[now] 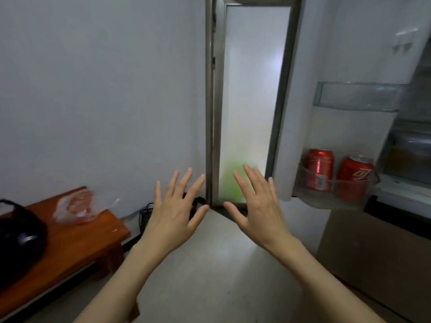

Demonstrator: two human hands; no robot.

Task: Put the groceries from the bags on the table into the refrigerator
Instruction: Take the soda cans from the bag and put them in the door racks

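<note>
My left hand [176, 209] and my right hand [255, 201] are raised side by side in mid-air with fingers spread, holding nothing. On the orange wooden table [77, 243] at the left lie a clear plastic bag [75, 206] with reddish groceries inside and a black bag [19, 231]. The refrigerator door [345, 54] stands open at the right. Its lower door shelf [335, 192] holds two red soda cans [319, 170]. A sliver of the refrigerator's inside [412, 145] shows at the far right edge.
A narrow frosted-glass door [250, 101] in a metal frame stands straight ahead between the white wall and the refrigerator door. A small black wire basket [145, 214] sits on the floor by the wall. A brown cardboard box [377, 257] is on the floor under the refrigerator door.
</note>
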